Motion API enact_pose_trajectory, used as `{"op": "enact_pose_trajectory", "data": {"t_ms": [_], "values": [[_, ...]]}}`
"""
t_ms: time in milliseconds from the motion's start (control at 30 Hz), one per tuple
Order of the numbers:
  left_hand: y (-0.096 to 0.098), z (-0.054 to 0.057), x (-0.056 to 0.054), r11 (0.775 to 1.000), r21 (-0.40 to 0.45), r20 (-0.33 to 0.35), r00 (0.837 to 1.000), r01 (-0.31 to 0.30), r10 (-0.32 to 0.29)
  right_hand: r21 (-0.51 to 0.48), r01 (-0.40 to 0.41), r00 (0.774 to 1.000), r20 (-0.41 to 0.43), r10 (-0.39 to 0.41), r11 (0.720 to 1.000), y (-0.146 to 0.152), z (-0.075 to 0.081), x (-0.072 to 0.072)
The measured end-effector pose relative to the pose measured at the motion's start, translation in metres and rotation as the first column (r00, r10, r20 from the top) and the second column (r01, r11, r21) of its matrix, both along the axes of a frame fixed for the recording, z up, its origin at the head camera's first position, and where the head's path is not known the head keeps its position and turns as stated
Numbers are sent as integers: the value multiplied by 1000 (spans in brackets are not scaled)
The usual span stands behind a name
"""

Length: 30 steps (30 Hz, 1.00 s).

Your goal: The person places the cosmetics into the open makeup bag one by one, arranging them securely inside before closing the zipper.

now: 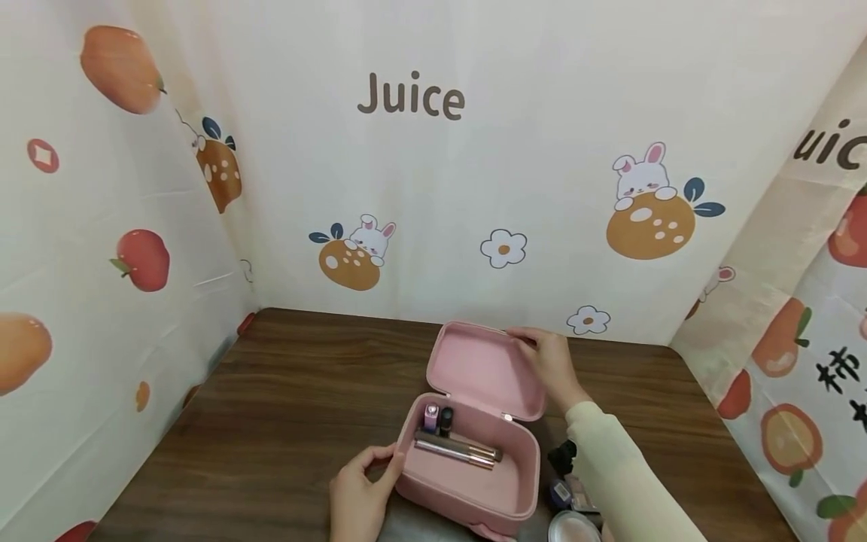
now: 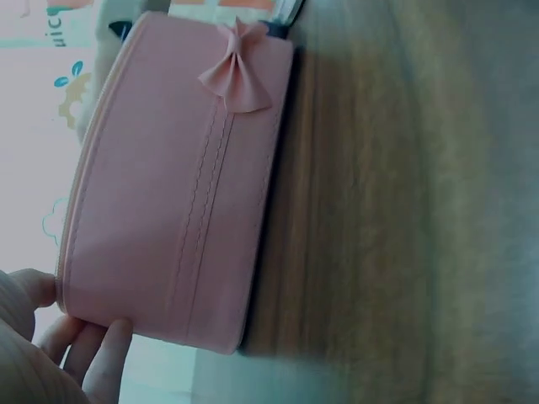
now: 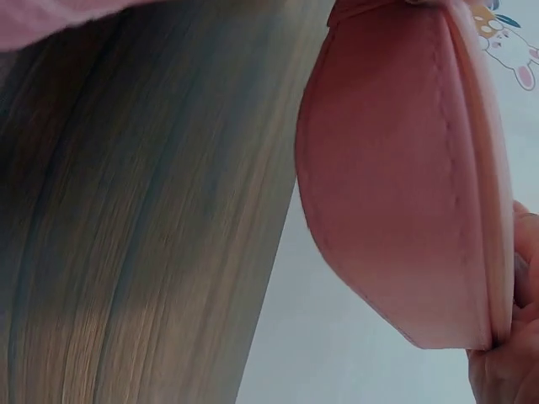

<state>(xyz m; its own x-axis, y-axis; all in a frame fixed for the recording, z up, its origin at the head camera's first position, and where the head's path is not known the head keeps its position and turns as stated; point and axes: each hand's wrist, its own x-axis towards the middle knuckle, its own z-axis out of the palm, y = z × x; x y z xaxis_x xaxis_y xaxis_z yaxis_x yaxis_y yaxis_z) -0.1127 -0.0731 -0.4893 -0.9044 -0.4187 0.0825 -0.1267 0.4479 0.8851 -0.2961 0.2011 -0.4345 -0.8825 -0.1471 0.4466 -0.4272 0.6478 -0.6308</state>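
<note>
A pink cosmetic case stands on the table with its lid raised and tilted back on its hinges. My left hand grips its left front corner, thumb at the rim and fingers against the outer wall. At the far right corner of the lid, my right hand pinches the edge. Inside the case, silver tubes lie on the bottom, beside a purple tube and a black-capped tube. The left wrist view shows a pink bow on the case's front.
Right of the case, partly behind the right sleeve, are a black item, a dark blue-capped item and a round clear container. The wooden table meets printed curtains at the back and sides.
</note>
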Motion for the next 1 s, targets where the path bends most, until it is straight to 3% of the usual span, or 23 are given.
{"op": "enact_pose_trajectory", "data": {"t_ms": [167, 267, 367, 467, 567, 633, 700, 733, 833, 900, 1000], "values": [[1, 0, 6, 1000, -1, -4, 1000, 25, -25, -2, -7, 999, 39, 8, 1000, -6, 0, -4], [-6, 2, 5, 995, -9, -3, 995, 100, -100, -9, -12, 999, 46, 12, 1000, -6, 0, -5], [-17, 6, -6, 981, 15, -21, 981, 194, -194, -16, -25, 999, 40, 26, 1000, -6, -1, -6], [-28, 9, -32, 960, 81, -102, 960, 270, -261, -22, -38, 999, 31, 39, 999, -5, -1, -7], [-31, 13, -74, 944, 130, -176, 944, 303, -279, -28, -43, 999, 24, 44, 999, -4, 1, -7], [-27, 18, -102, 929, 161, -167, 937, 334, -308, -37, -38, 999, 21, 39, 999, -3, 2, -6], [-19, 23, -125, 920, 148, -99, 931, 363, -351, -49, -34, 999, 22, 36, 998, -2, 2, -5], [-14, 25, -134, 909, 143, -59, 920, 391, -387, -51, -30, 999, 20, 31, 998, -1, 2, -5], [1, 28, -153, 872, 124, 24, 877, 474, -481, -64, -21, 999, 27, 23, 998, -1, 1, -4], [7, 28, -159, 859, 89, 33, 861, 504, -508, -65, -22, 999, 31, 24, 998, -3, 1, -4], [10, 25, -164, 861, 36, 0, 862, 507, -508, -70, -22, 999, 33, 24, 997, -6, 1, -3]]}}
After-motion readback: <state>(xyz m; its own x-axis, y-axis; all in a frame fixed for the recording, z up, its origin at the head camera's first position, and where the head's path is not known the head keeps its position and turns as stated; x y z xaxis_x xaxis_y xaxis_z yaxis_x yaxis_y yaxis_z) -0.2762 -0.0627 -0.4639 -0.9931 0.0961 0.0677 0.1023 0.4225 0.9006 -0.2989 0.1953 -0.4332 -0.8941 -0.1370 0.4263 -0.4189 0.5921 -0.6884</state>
